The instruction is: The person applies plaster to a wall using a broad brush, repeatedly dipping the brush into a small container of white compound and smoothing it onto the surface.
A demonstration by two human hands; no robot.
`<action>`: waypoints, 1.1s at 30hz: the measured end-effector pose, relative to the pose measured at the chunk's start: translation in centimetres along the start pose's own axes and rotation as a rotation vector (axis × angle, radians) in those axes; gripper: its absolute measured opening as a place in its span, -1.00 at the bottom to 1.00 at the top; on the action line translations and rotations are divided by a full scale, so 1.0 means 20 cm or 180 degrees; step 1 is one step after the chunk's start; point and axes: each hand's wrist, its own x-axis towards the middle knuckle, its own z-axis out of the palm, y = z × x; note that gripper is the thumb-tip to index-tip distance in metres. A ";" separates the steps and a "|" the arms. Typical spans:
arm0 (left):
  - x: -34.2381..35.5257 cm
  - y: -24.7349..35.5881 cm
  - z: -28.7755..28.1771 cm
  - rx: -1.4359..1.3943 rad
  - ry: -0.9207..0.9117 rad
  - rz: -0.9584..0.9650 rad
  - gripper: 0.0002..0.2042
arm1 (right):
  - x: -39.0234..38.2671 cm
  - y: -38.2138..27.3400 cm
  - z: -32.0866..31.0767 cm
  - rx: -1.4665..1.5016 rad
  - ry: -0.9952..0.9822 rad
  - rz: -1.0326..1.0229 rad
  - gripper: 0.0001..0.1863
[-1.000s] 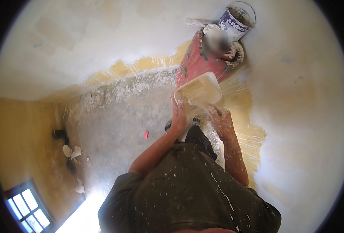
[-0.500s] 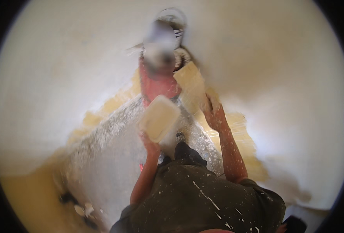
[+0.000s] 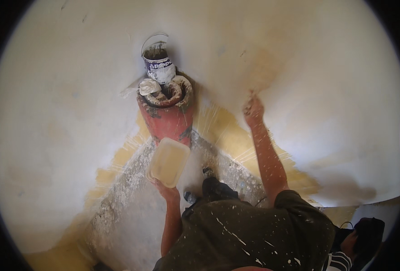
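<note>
My left hand [image 3: 167, 191] grips the lower edge of a cream rectangular plastic tub [image 3: 169, 161] with rounded corners, held out in front of my body. What lies in the tub, if anything, I cannot make out. At the wall on the right, my right hand [image 3: 254, 110] is raised with its fingers closed. Beyond its fingers a flat tan rectangular piece [image 3: 265, 67] shows only faintly, smeared against the similar-coloured wall [image 3: 308, 67]. White specks cover my right forearm.
A dirty red gas cylinder [image 3: 170, 119] stands in the corner. On top rest a splattered paint bucket [image 3: 159, 65] with a wire handle and a crumpled white lump [image 3: 149, 86]. Splatter covers the grey floor [image 3: 123, 226]. Another person [image 3: 367, 237] is partly visible at lower right.
My right hand has moved up along the right wall, taking the flat tan piece with it. The tub in my left hand sits lower in view. The view has shifted, too.
</note>
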 end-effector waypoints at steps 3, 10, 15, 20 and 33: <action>0.00 -0.02 -0.08 0.2341 -0.0199 0.1110 -0.47 | -0.06 0.17 0.03 -0.0539 0.0297 0.0018 -0.85; 0.01 -0.08 -0.09 -0.0242 -0.0097 -0.0144 -0.44 | 0.26 -0.44 0.54 -0.5029 0.1004 -0.3019 -0.80; 0.00 -0.05 -0.06 0.0014 -0.0052 -0.0003 -0.43 | 0.47 -0.97 0.89 -0.2567 -0.0765 -0.4113 -0.78; 0.02 -0.03 -0.13 0.2533 -0.0209 0.1196 -0.41 | 0.61 -0.83 0.92 -0.3915 0.0326 -0.5690 -0.69; -0.02 -0.05 -0.21 -0.0311 0.0284 -0.0063 -0.42 | 0.20 0.50 0.11 -0.2194 0.0297 -0.0999 -0.78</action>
